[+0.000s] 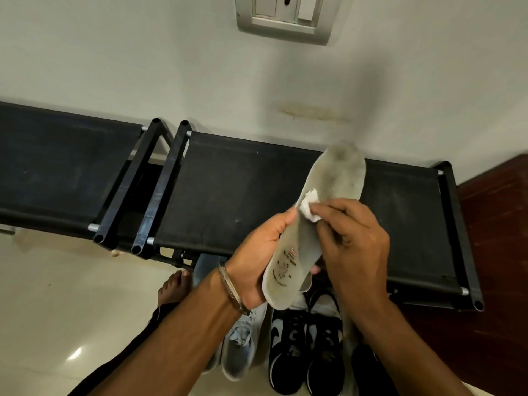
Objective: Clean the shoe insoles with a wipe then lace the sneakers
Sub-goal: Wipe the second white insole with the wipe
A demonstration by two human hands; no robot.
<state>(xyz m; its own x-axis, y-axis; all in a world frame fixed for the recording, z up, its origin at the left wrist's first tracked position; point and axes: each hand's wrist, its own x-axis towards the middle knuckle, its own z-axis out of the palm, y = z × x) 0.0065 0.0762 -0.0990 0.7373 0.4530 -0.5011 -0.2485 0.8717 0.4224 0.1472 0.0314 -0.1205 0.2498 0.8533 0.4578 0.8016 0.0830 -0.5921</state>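
Observation:
A grey, worn insole (331,184) is held up over the black rack, toe end pointing away, printed heel toward me. My left hand (257,252) grips its heel half from the left edge, thumb on top. My right hand (351,238) pinches a small crumpled white wipe (310,204) and presses it on the insole's middle. On the floor below stand a pair of black-and-white sneakers (305,344) and a light grey sneaker (240,347), partly hidden by my forearms.
Two black fabric-topped shoe racks (228,190) stand side by side against the white wall. A brown wooden panel (497,252) lies at the right. My bare foot (174,287) rests on the glossy tile floor. A switch plate (285,15) is mounted on the wall above.

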